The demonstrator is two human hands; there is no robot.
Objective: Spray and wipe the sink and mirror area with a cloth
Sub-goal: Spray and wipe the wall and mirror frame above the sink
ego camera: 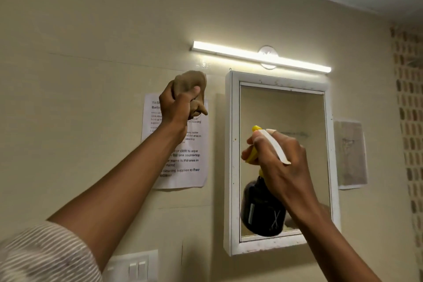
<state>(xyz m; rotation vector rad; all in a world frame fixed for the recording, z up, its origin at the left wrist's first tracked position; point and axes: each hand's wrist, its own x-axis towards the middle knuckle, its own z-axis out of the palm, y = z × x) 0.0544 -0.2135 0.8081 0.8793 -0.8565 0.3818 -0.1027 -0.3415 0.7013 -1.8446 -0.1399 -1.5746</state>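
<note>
1. Right grip (272, 158) wraps the spray bottle (262, 210), nozzle toward the mirror (282, 121).
2. Left grip (177, 107) clutches the balled brown cloth (190, 82), beside the mirror's upper-left corner.
3. Spraying step; wiping the glass likely follows.

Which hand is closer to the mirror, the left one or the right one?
The right. The right hand holds the spray bottle directly in front of the mirror. The left hand grips the cloth off to the mirror's left, over the paper notice.

Single head-worn view, tilted upward, close to the wall mirror (282, 160)
</note>
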